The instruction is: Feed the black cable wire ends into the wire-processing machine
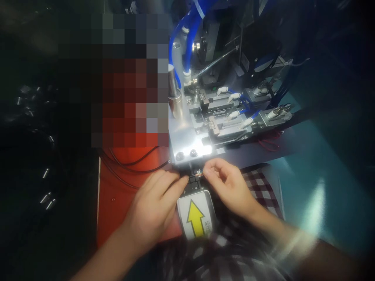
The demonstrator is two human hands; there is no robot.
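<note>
My left hand [155, 203] and my right hand [230, 183] meet just in front of a metal machine plate [184, 136]. Both pinch a small dark cylindrical part [195, 178] between their fingertips, the left from the left end, the right from the right end. The part sits over a dark fixture slot above a white plate with a yellow arrow [195, 220] that points away from me. Fingers of both hands are curled closed.
A pneumatic jig [225, 113] with blue hoses [181, 43] and white fittings stands behind the hands. A red surface [117, 191] with black cables lies at left, checked cloth [260, 183] at right, a teal table [316, 187] beyond. Dark bins with metal parts are far left.
</note>
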